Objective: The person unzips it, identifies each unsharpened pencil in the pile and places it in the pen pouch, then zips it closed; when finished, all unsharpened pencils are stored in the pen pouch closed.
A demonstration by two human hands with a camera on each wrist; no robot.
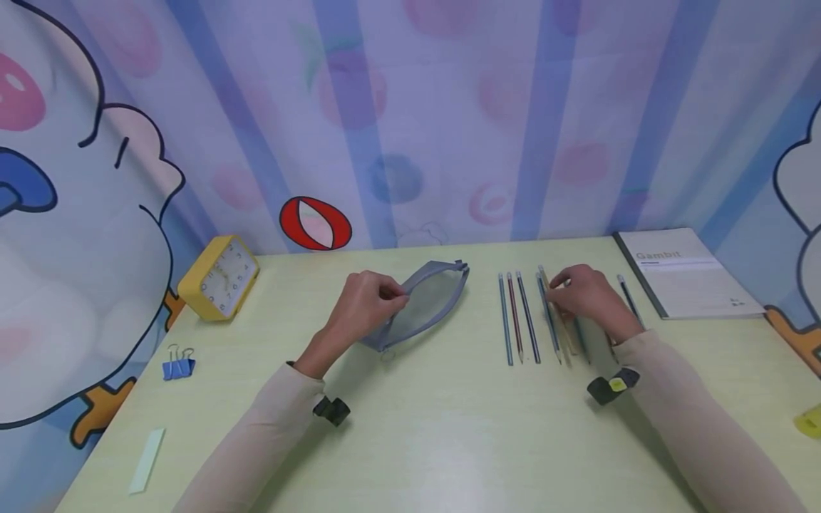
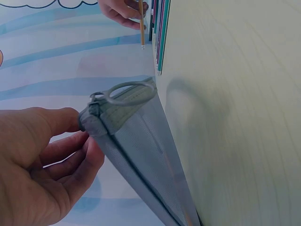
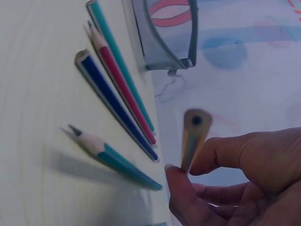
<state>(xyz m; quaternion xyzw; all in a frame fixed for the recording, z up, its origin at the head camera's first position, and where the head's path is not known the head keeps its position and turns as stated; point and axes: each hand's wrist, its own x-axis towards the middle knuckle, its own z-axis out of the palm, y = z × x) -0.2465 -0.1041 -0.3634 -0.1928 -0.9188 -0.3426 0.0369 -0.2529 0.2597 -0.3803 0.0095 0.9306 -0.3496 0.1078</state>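
Neatly, pencils [image 1: 529, 317] line a table [image 1: 449, 427] before striped fabric [image 1: 442, 128].

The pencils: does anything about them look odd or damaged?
Nothing looks broken, but not all seem sharpened: the dark blue pencil and the teal pencil end flat, while the red pencil between them comes to a point. The yellow pencil in the right hand also shows a flat end.

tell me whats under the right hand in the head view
The lower end of a dark pencil on the table shows from under the right hand, whose fingers pinch a yellow pencil. The hand hides much of the rest; whether more lies under there cannot be told.
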